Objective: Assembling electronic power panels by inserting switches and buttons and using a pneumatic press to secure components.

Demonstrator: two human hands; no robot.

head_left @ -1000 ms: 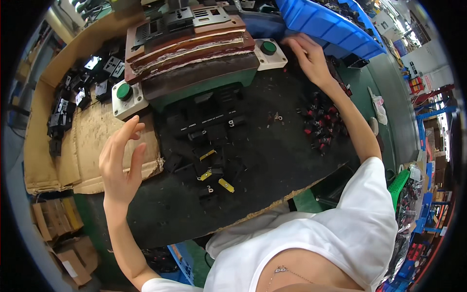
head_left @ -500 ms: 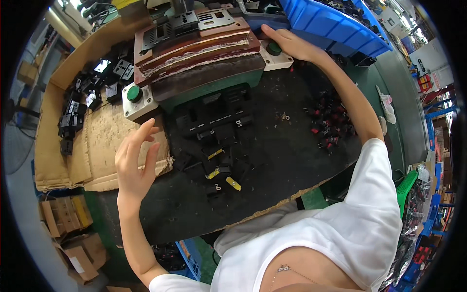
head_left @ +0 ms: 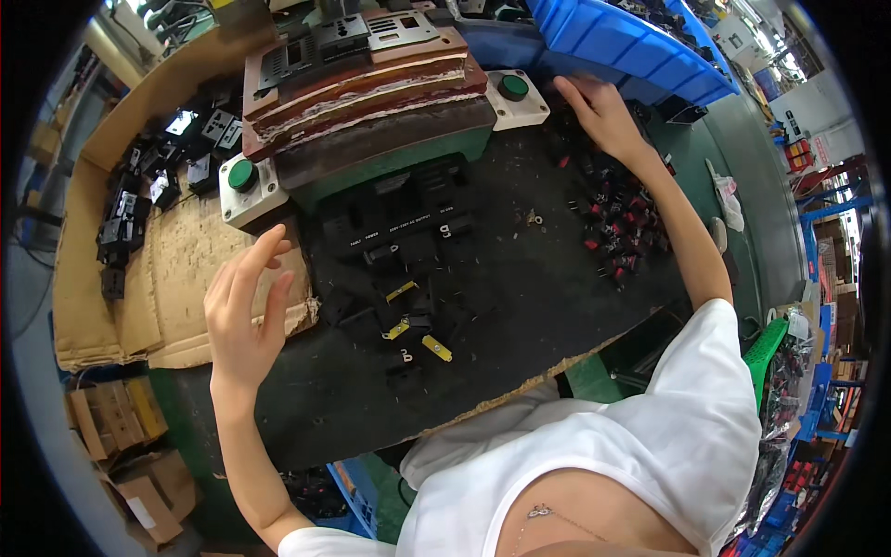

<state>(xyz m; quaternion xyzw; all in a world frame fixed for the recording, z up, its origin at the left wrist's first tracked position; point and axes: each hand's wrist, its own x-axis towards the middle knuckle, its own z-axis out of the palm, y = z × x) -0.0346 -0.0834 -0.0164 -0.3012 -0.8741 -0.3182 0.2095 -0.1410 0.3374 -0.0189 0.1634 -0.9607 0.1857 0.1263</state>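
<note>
My left hand (head_left: pixel 243 311) hovers over the front edge of the cardboard, fingers apart and holding nothing. Just beyond its fingertips sits a white box with a green push button (head_left: pixel 242 175). My right hand (head_left: pixel 603 116) is raised at the back right, thumb and fingers spread, with nothing visible in it. Left of that hand is a second box with a green button (head_left: pixel 512 87). Between the boxes stands a press block (head_left: pixel 390 139) with layered brown boards and a metal plate (head_left: pixel 401 30) on top. Black plastic housings (head_left: pixel 399 218) and yellow strips (head_left: pixel 436 348) lie before it.
Small black and red parts (head_left: pixel 617 223) are heaped at the right of the dark table (head_left: pixel 520 306). A cardboard tray (head_left: pixel 148 320) with black socket-like parts (head_left: pixel 125 223) is at the left. A blue bin (head_left: pixel 631 56) stands at the back right.
My right hand has come off the right button box and moved right and toward me. My left hand stays near the left box. The whole view has shifted slightly.
</note>
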